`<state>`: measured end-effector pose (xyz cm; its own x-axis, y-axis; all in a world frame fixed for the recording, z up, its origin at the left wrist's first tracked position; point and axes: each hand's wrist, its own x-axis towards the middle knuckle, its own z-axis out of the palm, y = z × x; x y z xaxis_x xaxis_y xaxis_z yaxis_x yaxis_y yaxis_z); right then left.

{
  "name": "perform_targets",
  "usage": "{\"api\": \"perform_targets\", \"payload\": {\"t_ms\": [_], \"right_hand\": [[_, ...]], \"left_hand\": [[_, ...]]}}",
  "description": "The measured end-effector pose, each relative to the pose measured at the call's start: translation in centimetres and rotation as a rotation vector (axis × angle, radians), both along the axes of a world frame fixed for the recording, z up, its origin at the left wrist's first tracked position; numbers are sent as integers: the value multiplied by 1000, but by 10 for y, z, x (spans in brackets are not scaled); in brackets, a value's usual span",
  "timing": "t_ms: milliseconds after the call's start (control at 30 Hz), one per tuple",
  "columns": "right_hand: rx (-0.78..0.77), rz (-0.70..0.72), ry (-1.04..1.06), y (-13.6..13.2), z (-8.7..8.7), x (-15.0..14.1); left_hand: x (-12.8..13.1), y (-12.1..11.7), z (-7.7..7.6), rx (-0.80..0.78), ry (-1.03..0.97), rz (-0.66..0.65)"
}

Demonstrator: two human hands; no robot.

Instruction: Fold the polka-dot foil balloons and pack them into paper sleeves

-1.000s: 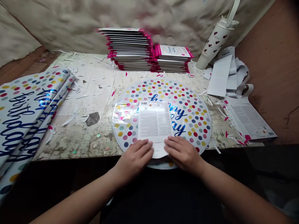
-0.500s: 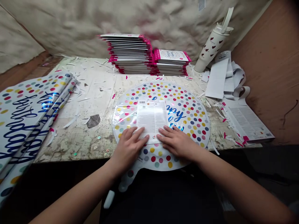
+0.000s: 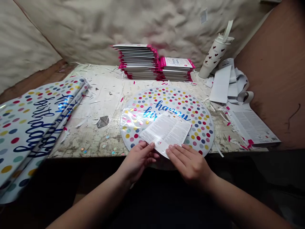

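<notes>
One white printed paper card (image 3: 165, 132), now turned askew on a round polka-dot foil balloon (image 3: 171, 105), is pinched by the left hand (image 3: 138, 160) and pressed by the open right hand (image 3: 188, 167).

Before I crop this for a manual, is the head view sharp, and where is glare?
In the head view, it looks sharp; glare sits on the foil balloon left of the paper label and on the folded balloons; the lower corners fall dark.
</notes>
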<state>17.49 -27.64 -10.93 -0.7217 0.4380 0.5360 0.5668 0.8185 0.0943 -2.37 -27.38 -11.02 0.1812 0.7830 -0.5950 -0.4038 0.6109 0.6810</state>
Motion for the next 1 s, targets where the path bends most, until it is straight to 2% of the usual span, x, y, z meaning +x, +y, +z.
{"api": "perform_targets", "payload": {"t_ms": [67, 133, 200, 267, 367, 433, 500, 600, 667, 733, 767, 833, 900, 933, 967, 1000], "right_hand": [[3, -19, 14, -4, -1, -4], [-17, -24, 31, -8, -4, -4], [-61, -19, 58, -11, -5, -2], [-189, 8, 108, -10, -3, 0], [-508, 36, 283, 3, 1, -3], [-618, 54, 418, 15, 4, -11], [-623, 91, 509, 26, 7, -23], [-684, 129, 595, 33, 15, -28], [-823, 124, 545, 33, 24, -12], [-979, 101, 311, 32, 31, 18], [-996, 55, 167, 33, 35, 34], [-833, -160, 56, 37, 41, 62], [-562, -362, 196, 45, 50, 76], [-462, -387, 304, 50, 56, 77], [-430, -340, 394, 57, 61, 74], [-463, -252, 467, 63, 65, 68]], "left_hand": [[4, 2, -1, -63, -49, 52], [5, 0, -1, -161, -178, 102], [4, -3, 0, -161, -261, 131], [3, -4, 0, -4, -178, 123], [3, -3, 3, 211, 43, 36], [4, -1, 6, 230, 88, -40], [7, 1, 9, 216, 88, -86], [7, 6, 7, 203, 113, -41], [0, 12, 5, 245, 193, -1], [-11, 20, 6, 367, 353, -19], [-17, 24, 9, 445, 466, -48], [-25, 31, 24, 616, 731, -129], [-27, 38, 49, 845, 987, -257], [-25, 42, 63, 1007, 1075, -366], [-22, 46, 78, 1187, 1123, -482], [-18, 51, 91, 1355, 1131, -551]]}}
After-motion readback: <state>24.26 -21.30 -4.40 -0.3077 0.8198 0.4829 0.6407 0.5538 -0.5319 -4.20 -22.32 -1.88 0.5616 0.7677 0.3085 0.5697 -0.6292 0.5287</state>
